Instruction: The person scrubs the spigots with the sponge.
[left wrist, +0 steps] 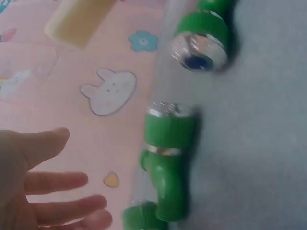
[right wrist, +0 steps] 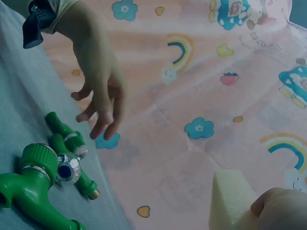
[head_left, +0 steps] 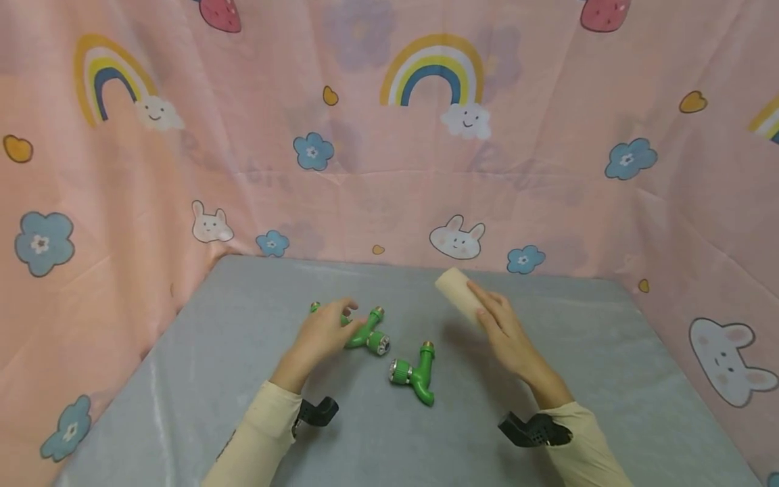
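Three green taps with brass threaded ends and silvery knob caps lie on the table. The nearest tap (head_left: 422,375) is between the hands. A second tap (head_left: 367,337) lies beyond it to the left, and a third tap (head_left: 314,307) is mostly hidden behind my left hand (head_left: 325,335). That hand hovers over these two with fingers loosely spread, holding nothing; in the left wrist view its fingers stand apart from the middle tap (left wrist: 169,177). Raised above the table, my right hand (head_left: 508,335) grips a cream sponge block (head_left: 458,292), finely pitted in the right wrist view.
A grey cloth covers the table (head_left: 365,446). Pink patterned curtain (head_left: 365,196) hangs behind it and along both sides. Black wrist cameras are strapped over cream sleeves (head_left: 258,433) on both arms.
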Available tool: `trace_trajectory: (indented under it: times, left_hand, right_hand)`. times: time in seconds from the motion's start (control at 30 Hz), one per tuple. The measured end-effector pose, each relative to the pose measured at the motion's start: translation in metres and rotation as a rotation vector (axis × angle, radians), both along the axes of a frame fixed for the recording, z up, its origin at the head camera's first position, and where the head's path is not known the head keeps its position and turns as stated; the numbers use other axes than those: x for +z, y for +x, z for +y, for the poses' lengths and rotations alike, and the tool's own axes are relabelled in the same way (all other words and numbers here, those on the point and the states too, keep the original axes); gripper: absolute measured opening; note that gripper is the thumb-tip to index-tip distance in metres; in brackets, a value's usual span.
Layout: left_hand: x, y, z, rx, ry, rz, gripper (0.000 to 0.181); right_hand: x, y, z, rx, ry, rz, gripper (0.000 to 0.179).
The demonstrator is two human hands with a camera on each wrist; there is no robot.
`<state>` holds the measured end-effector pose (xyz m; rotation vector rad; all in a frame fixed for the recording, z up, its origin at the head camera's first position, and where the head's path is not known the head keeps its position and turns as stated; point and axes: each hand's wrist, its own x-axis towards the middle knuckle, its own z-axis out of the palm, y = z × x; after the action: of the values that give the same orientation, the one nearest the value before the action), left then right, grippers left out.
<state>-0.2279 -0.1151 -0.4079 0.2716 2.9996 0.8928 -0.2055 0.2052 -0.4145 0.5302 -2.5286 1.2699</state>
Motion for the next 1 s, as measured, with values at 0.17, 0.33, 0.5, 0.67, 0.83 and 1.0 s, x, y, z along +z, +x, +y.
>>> trace_trajectory:
  times: [0.17, 0.33, 0.5, 0.67, 0.83, 1.0]
  left_hand:
    - [-0.011, -0.004, 0.000, -0.015, -0.072, -0.042, 0.045]
    - [-0.024, -0.007, 0.004, -0.054, -0.120, -0.066, 0.051]
    - [-0.031, -0.007, 0.007, -0.070, -0.190, -0.074, 0.056]
    - [-0.035, -0.006, 0.010, -0.022, -0.199, -0.052, 0.056]
    - [-0.040, -0.006, 0.011, 0.011, -0.188, -0.030, 0.048]
    - [-0.042, -0.009, 0.011, 0.003, -0.151, -0.056, 0.042]
  right_hand:
    - [0.001, 0.001, 0.000, 0.009, -0.039, -0.025, 0.047]
    - [0.000, 0.001, -0.001, 0.038, -0.050, -0.060, 0.047]
    - [-0.001, 0.001, -0.004, 0.042, -0.049, -0.086, 0.046]
    - [-0.002, 0.000, -0.004, 0.034, -0.043, -0.081, 0.046]
    - [-0.002, 0.000, -0.004, 0.040, -0.046, -0.079, 0.046]
    - [-0.001, 0.001, -0.004, 0.048, -0.046, -0.099, 0.047]
